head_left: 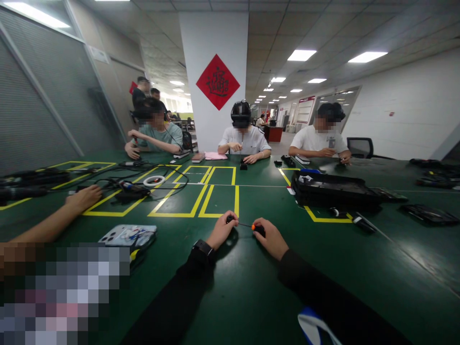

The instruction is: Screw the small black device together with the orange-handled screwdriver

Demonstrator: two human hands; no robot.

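Over the green table, my right hand [270,237] grips a screwdriver [253,227] with an orange and black handle. Its thin shaft points left, toward my other hand. My left hand [222,230], with a dark watch on the wrist, is closed around a small black part [230,219]. The shaft's tip meets or nearly meets this part; contact is too small to make out. Fingers cover most of the part and of the handle.
Left of me, another person's arm [53,220] rests near black cables [132,189] and a phone [128,235]. A black tray [334,188] stands to the right, by dark flat parts [429,214]. Yellow tape [179,215] marks the green table [251,297]. Several people sit opposite.
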